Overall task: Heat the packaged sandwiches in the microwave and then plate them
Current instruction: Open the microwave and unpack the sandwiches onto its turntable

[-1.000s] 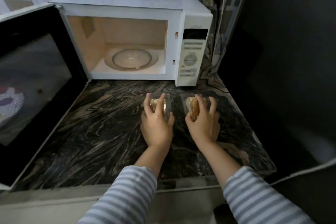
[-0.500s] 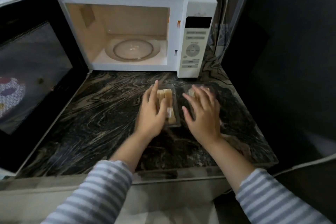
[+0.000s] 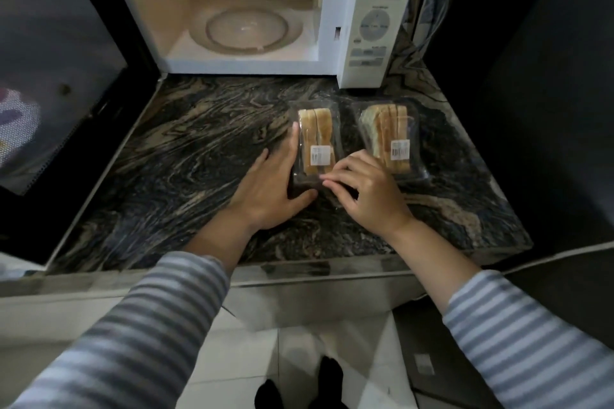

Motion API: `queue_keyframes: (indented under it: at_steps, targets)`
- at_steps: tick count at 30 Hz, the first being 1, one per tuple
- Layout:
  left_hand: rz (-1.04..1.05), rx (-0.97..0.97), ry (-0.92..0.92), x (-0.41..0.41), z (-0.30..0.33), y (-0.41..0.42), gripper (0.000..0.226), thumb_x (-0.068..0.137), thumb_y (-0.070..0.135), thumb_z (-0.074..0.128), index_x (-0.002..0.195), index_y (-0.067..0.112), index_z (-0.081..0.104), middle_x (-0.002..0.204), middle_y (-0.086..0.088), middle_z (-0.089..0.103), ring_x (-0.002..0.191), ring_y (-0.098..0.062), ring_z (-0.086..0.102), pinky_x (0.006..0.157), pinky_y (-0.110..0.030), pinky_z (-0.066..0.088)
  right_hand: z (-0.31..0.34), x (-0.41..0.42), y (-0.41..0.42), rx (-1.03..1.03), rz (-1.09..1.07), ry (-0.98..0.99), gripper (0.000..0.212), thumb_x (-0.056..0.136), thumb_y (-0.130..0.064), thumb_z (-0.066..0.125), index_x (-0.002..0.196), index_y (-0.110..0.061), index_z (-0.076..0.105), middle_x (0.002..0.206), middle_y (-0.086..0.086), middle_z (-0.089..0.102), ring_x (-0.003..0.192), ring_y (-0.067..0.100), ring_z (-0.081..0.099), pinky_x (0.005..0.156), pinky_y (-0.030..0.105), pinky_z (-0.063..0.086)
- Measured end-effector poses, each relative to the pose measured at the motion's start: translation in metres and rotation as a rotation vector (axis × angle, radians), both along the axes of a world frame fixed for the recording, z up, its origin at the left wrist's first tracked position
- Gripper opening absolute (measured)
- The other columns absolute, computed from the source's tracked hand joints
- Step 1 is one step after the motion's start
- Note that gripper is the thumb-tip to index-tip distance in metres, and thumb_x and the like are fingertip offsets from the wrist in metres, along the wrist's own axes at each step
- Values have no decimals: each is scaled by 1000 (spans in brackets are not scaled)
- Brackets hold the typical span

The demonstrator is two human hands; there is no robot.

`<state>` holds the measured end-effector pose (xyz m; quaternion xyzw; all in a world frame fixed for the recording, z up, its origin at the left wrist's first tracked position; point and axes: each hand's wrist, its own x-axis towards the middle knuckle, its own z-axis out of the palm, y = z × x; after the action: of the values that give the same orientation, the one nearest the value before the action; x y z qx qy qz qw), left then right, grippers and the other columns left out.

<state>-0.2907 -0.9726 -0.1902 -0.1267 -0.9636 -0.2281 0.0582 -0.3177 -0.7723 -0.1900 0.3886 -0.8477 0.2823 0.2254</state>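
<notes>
Two clear-plastic sandwich packages lie flat side by side on the dark marbled counter (image 3: 186,159), each with a white label. My left hand (image 3: 269,189) cups the left package (image 3: 315,139), with fingers along its left side and the thumb at its near edge. My right hand (image 3: 365,189) has curled fingertips pinching that same package's near right corner. The right package (image 3: 388,139) lies untouched just beyond my right hand. Behind them stands the white microwave (image 3: 372,26) with its door open, the cavity lit and its glass turntable (image 3: 247,28) bare.
The black microwave door (image 3: 56,69) swings out over the counter's left side. A dark wall closes off the right. The counter's front edge runs just below my wrists, with a tiled floor beneath.
Both packages now lie flat on the counter. My right hand left the right package and came over to the left one. The camera tipped down and closer.
</notes>
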Motion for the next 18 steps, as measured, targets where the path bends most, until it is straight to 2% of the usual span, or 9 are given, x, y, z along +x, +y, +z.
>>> queue_keyframes:
  at_steps: [5, 10, 18]
  targets:
    - [-5, -17, 8, -1, -1, 1, 93, 90, 62, 34, 147, 20, -27, 162, 2, -1, 147, -8, 7, 120, -39, 7, 2, 0, -4, 24, -2, -18, 11, 91, -10, 62, 88, -4, 72, 85, 6, 68, 86, 21, 59, 77, 31, 50]
    - [2, -40, -3, -1, -2, 2, 93, 90, 62, 33, 147, 19, -28, 162, 2, -1, 147, -7, 5, 121, -39, 7, 1, -1, -8, 57, -18, -44, 13, 94, -9, 56, 86, -4, 65, 85, 6, 63, 85, 22, 56, 74, 34, 49]
    - [2, -57, -17, -3, -2, 2, 94, 88, 65, 29, 146, 18, -29, 162, 3, -4, 147, -6, 3, 121, -39, 5, 2, -1, -11, 89, -15, -48, 12, 94, -5, 52, 85, -3, 59, 84, 8, 58, 82, 22, 52, 76, 24, 40]
